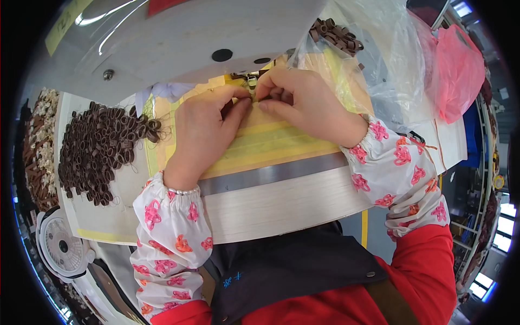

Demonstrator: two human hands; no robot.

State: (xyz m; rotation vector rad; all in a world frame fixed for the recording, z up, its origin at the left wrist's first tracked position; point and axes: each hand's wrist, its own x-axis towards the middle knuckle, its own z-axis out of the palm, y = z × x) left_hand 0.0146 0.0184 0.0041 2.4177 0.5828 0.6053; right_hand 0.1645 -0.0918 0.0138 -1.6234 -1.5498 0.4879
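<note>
My left hand (205,122) is closed in a pinch, thumb against the fingertips, just in front of the metal presser foot (252,82) of a sewing machine (179,46). Facing it, my right hand (309,100) pinches too, its fingertips almost meeting the left ones. Whatever lies between the fingertips is too small and covered to name. Both wrists hover over a work surface with yellow tape (276,142). At the left spreads a big heap of small dark brown fabric loops (100,146) with loose threads. A smaller group of brown loops (336,37) sits at the back right.
The machine's white body overhangs the hands. Clear plastic (390,54) and a pink plastic bag (459,70) crowd the right side. A white fan (61,241) stands beyond the table's left front edge. A pale cloth-like bundle (168,91) lies beside my left hand.
</note>
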